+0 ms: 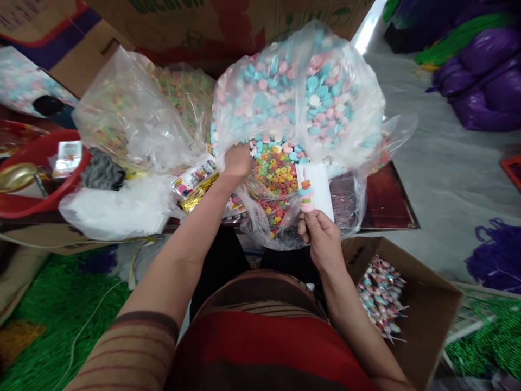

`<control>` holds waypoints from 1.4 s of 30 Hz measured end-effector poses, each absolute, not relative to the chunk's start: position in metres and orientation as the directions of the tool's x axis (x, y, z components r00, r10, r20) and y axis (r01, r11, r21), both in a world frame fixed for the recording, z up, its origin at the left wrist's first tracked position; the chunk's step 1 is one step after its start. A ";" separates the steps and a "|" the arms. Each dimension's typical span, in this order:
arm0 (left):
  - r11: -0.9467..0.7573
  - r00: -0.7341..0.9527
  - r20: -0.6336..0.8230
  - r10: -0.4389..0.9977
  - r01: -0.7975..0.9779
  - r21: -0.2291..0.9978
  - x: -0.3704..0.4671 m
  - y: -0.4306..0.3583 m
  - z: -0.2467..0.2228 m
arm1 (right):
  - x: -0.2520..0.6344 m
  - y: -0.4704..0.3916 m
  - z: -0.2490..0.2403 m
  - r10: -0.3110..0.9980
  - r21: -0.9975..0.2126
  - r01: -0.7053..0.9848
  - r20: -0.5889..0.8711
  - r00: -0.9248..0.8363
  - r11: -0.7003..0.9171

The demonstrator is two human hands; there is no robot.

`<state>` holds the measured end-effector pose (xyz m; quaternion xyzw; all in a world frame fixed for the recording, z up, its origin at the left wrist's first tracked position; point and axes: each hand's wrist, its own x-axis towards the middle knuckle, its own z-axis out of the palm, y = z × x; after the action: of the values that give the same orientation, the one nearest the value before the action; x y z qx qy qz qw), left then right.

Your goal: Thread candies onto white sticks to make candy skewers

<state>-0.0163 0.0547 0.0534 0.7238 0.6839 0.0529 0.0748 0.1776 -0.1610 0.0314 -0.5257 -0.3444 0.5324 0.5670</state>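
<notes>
My right hand (321, 233) pinches the lower end of a candy skewer (306, 196), a short stack of pink, blue and orange candies. A white paper or sleeve (322, 187) lies right beside it; I cannot tell whether the hand also touches it. My left hand (238, 160) is curled at the mouth of a big clear bag of pink, blue and white candies (293, 92). Its fingertips are hidden, and so is whatever they hold. Between the hands sits an open bag of small ring candies (274, 174) in yellow, orange, green and red.
Another clear candy bag (179, 98) stands left. Printed cards and gold ties (197, 190) lie near my left forearm. A red basin (77, 179) is far left. At lower right, a cardboard box (431, 304) holds many wrapped candy sticks (382, 293). Purple bundles (484, 76) lie on the floor.
</notes>
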 end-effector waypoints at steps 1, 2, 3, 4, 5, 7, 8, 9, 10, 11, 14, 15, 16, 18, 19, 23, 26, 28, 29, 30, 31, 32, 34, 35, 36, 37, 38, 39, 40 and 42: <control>-0.064 0.070 -0.026 0.997 0.982 0.176 -0.017 0.055 0.054 | 0.177 -0.161 0.031 0.967 -0.961 -0.249 -0.169 0.191 -0.119; -0.075 0.081 -0.026 0.996 0.982 0.173 -0.019 0.054 0.054 | 0.176 -0.161 0.030 0.968 -0.960 -0.253 -0.169 0.185 -0.119; -0.083 0.089 -0.027 0.996 0.982 0.172 -0.020 0.054 0.053 | 0.175 -0.161 0.029 0.969 -0.959 -0.254 -0.170 0.177 -0.122; -0.083 0.089 -0.028 0.996 0.981 0.175 -0.022 0.055 0.053 | 0.174 -0.162 0.028 0.971 -0.960 -0.251 -0.172 0.168 -0.126; -0.076 0.082 -0.028 0.996 0.980 0.182 -0.024 0.055 0.052 | 0.173 -0.162 0.028 0.972 -0.960 -0.245 -0.174 0.160 -0.132; -0.046 0.051 -0.018 0.999 0.973 0.224 -0.027 0.057 0.051 | 0.173 -0.163 0.026 0.973 -0.963 -0.234 -0.175 0.150 -0.137; -0.028 0.030 -0.006 1.000 0.964 0.266 -0.029 0.059 0.051 | 0.173 -0.164 0.025 0.973 -0.963 -0.232 -0.173 0.149 -0.136; -0.008 0.005 0.010 1.000 0.946 0.325 -0.030 0.060 0.051 | 0.174 -0.164 0.025 0.973 -0.962 -0.237 -0.173 0.153 -0.133; 0.012 -0.024 0.025 0.999 0.917 0.399 -0.031 0.061 0.051 | 0.174 -0.164 0.026 0.972 -0.960 -0.247 -0.173 0.160 -0.130; 0.035 -0.060 0.037 0.998 0.874 0.485 -0.033 0.062 0.051 | 0.175 -0.163 0.027 0.970 -0.957 -0.260 -0.176 0.169 -0.128; 0.082 -0.159 0.030 0.987 0.653 0.753 -0.033 0.057 0.054 | 0.174 -0.156 0.033 0.956 -0.943 -0.307 -0.202 0.215 -0.130; 0.085 -0.178 0.018 0.984 0.554 0.828 -0.032 0.052 0.055 | 0.173 -0.151 0.036 0.950 -0.938 -0.320 -0.211 0.231 -0.130; 0.084 -0.187 0.002 0.982 0.448 0.890 -0.029 0.045 0.056 | 0.170 -0.145 0.039 0.944 -0.935 -0.330 -0.218 0.248 -0.129; 0.085 -0.170 -0.048 0.984 0.220 0.972 -0.017 0.026 0.056 | 0.162 -0.127 0.043 0.938 -0.933 -0.339 -0.216 0.273 -0.116; 0.102 -0.151 -0.085 0.985 0.106 0.989 -0.010 0.015 0.055 | 0.157 -0.116 0.043 0.933 -0.939 -0.330 -0.204 0.298 -0.101; 0.200 0.012 -0.201 0.980 -0.174 0.964 0.025 -0.026 0.045 | 0.135 -0.080 0.032 0.951 -0.953 -0.300 -0.120 0.286 -0.030; 0.227 0.064 -0.218 0.974 -0.278 0.933 0.036 -0.040 0.035 | 0.129 -0.074 0.023 0.950 -0.958 -0.288 -0.077 0.304 0.015; 0.220 0.067 -0.209 0.976 -0.327 0.919 0.032 -0.041 0.031 | 0.134 -0.080 0.022 0.954 -0.959 -0.282 -0.087 0.287 -0.002; 0.213 0.062 -0.204 0.977 -0.341 0.916 0.027 -0.040 0.030 | 0.139 -0.085 0.024 0.954 -0.958 -0.285 -0.094 0.286 -0.009; 0.202 0.050 -0.197 0.979 -0.346 0.916 0.022 -0.038 0.030 | 0.145 -0.089 0.027 0.950 -0.957 -0.291 -0.098 0.298 -0.007; 0.187 0.031 -0.188 0.982 -0.344 0.920 0.016 -0.036 0.031 | 0.152 -0.094 0.031 0.943 -0.955 -0.295 -0.085 0.322 0.014; 0.169 0.008 -0.177 0.984 -0.334 0.927 0.011 -0.035 0.032 | 0.159 -0.098 0.034 0.934 -0.954 -0.297 -0.066 0.350 0.044; 0.136 -0.021 -0.149 0.989 -0.288 0.948 0.004 -0.035 0.034 | 0.173 -0.105 0.040 0.924 -0.951 -0.304 -0.065 0.377 0.057; 0.127 -0.017 -0.135 0.991 -0.251 0.960 0.002 -0.036 0.035 | 0.179 -0.108 0.041 0.922 -0.951 -0.307 -0.082 0.379 0.042; 0.124 0.001 -0.126 0.992 -0.206 0.971 0.002 -0.038 0.036 | 0.184 -0.110 0.041 0.917 -0.952 -0.305 -0.109 0.383 0.014; 0.123 0.028 -0.120 0.992 -0.155 0.980 0.002 -0.041 0.036 | 0.187 -0.111 0.040 0.911 -0.955 -0.294 -0.138 0.389 -0.019; 0.116 0.055 -0.111 0.992 -0.102 0.988 0.004 -0.043 0.036 | 0.189 -0.112 0.038 0.902 -0.963 -0.266 -0.161 0.401 -0.054; 0.099 0.078 -0.096 0.992 -0.047 0.994 0.006 -0.046 0.036 | 0.190 -0.111 0.035 0.892 -0.974 -0.210 -0.166 0.421 -0.082; 0.078 0.092 -0.078 0.993 0.008 0.997 0.009 -0.048 0.036 | 0.190 -0.109 0.032 0.885 -0.987 -0.124 -0.143 0.442 -0.098; 0.036 0.098 -0.046 0.994 0.104 0.994 0.013 -0.050 0.036 | 0.188 -0.102 0.027 0.887 -0.986 0.126 -0.036 0.460 -0.105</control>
<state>0.0132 -0.0498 0.0359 0.5389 0.5093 0.4379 0.5084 0.1882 -0.1021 0.0274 -0.6569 -0.3857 0.3482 0.5464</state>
